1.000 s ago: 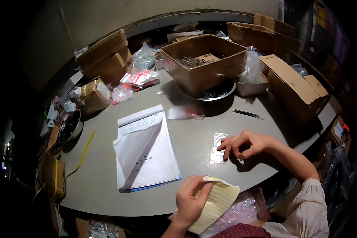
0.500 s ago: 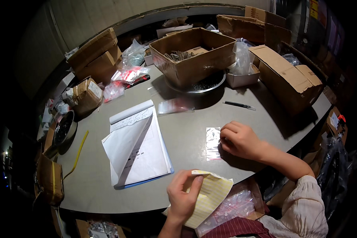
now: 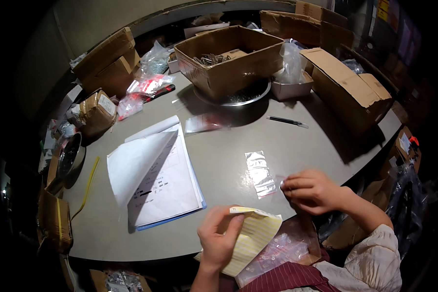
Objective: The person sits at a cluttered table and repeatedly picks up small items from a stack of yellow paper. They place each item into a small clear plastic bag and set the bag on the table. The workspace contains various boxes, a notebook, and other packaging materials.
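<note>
My left hand (image 3: 221,236) is closed on a yellow striped sheet (image 3: 253,236), with the thumb over its upper edge. The sheet bends down over the front edge of the table. My right hand (image 3: 314,191) is just above the table's front right edge, fingertips pinched together. A small pale, see-through bit shows at those fingertips, too small to name. To their left a small clear plastic bag (image 3: 260,174) lies flat on the table, shining in the light. Below the sheet, an open box on my lap holds several clear plastic bags (image 3: 282,255).
A clipboard with papers (image 3: 168,185), its top page curled, lies at the left. Behind are a pen (image 3: 287,121), a large carton (image 3: 228,63) on a metal bowl (image 3: 250,100), and a box (image 3: 345,92) at the right. A yellow strap (image 3: 86,187) lies far left.
My right hand has moved right and toward me, away from the flat clear bag, which is now uncovered. My left hand keeps the yellow sheet. The whole view has shifted slightly.
</note>
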A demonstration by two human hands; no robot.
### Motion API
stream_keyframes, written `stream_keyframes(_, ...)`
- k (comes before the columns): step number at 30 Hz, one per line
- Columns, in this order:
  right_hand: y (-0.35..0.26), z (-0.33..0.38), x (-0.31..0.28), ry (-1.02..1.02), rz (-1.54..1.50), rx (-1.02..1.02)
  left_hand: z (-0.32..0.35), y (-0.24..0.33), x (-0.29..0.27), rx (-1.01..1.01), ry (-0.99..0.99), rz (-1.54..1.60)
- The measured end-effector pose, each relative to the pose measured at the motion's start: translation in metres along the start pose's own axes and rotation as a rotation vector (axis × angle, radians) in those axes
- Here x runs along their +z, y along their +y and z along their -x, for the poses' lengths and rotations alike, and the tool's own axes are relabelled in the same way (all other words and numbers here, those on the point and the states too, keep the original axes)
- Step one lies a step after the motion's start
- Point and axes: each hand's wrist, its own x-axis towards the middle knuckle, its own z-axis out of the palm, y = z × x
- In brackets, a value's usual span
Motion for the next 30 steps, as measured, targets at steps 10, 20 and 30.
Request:
stream_keyframes(10,-0.048,-0.026,0.02,0.272,-0.41,0.124,-0.003,0.0,-0.001,0.05,-0.014,0.024)
stream_keyframes(20,-0.036,-0.054,0.039,0.176,-0.739,0.364,-0.002,0.007,-0.001,0.093,-0.019,-0.012)
stream_keyframes(30,-0.024,-0.057,0.039,0.237,-0.681,0.405,-0.002,-0.002,-0.003,0.176,-0.028,-0.106)
